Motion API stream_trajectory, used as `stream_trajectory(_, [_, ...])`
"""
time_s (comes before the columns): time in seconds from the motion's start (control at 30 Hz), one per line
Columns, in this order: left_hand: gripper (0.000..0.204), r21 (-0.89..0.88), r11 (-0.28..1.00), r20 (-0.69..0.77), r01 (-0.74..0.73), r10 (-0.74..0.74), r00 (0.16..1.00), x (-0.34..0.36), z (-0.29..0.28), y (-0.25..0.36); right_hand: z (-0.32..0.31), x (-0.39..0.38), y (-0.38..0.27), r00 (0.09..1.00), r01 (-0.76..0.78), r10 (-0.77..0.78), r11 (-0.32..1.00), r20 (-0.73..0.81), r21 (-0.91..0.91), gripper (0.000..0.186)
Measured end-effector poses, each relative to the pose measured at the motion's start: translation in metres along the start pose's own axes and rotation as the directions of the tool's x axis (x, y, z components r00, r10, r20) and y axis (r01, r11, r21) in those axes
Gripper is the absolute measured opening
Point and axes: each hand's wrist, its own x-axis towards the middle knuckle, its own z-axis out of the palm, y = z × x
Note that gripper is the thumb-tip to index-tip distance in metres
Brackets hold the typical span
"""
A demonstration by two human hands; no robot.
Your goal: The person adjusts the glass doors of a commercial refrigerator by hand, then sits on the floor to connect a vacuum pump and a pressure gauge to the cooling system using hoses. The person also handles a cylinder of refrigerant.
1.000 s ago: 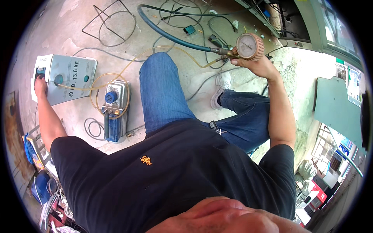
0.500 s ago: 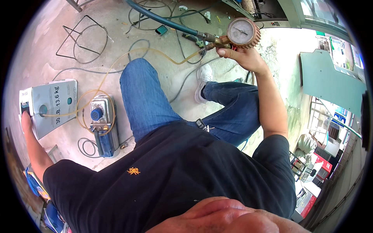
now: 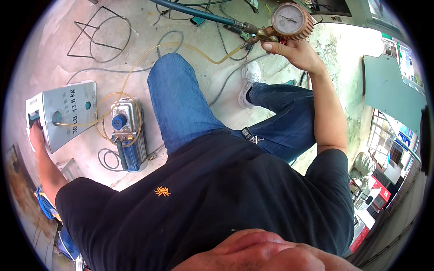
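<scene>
My right hand (image 3: 296, 55) is closed around the brass valve body under a round pressure gauge (image 3: 288, 19), with the thumb pointing left along the fitting. A thick dark-teal hose (image 3: 203, 14) and a thin yellowish clear hose (image 3: 177, 44) join the brass fittings there. The thin hose loops over a pump and runs into a round hole in a grey-white cardboard box (image 3: 83, 97) at the left. My left hand (image 3: 37, 134) reaches into the opening at the box's left end, beside something teal inside. Its fingers are mostly hidden.
A blue and silver pump (image 3: 129, 118) stands on the concrete floor between the box and my leg. A bent black wire stand (image 3: 97, 38) lies farther off. Cables (image 3: 216, 97) trail across the floor. A green-grey panel (image 3: 393, 90) is at the right.
The whole view has shifted, so most things sit farther right and slightly higher. My right hand keeps its hold on the gauge's valve body, and my left hand stays at the box opening.
</scene>
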Motion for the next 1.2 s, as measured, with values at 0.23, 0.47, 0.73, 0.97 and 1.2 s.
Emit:
stream_trajectory(0.23, [0.043, 0.2, 0.973, -0.128, 0.111, -0.086, 0.988, 0.025, 0.027, -0.043, -0.001, 0.002, 0.001, 1.0, -0.009, 0.01, 0.999, 0.01, -0.041, 0.047])
stream_trajectory(0.47, [0.038, 0.258, 0.953, 0.051, -0.159, 0.151, 0.987, 0.04, -0.025, -0.077, -0.004, 0.0, 0.008, 1.0, 0.011, -0.013, 0.997, -0.025, -0.075, 0.047])
stream_trajectory(0.73, [0.06, 0.563, 0.809, -0.003, 0.169, -0.203, 0.979, -0.024, -0.043, 0.041, -0.002, 0.002, 0.002, 0.999, 0.032, -0.032, 0.999, -0.004, -0.018, 0.048])
stream_trajectory(0.97, [0.059, 0.353, 0.851, -0.075, 0.388, -0.388, 0.919, 0.004, -0.014, -0.007, 0.009, 0.005, 0.002, 1.0, 0.014, -0.014, 1.0, -0.004, -0.006, 0.048])
stream_trajectory(1.2, [0.052, 0.377, 0.919, -0.005, 0.113, -0.121, 0.993, 0.027, -0.039, -0.076, 0.007, 0.003, 0.003, 0.996, 0.091, -0.09, 0.994, -0.006, 0.067, 0.048])
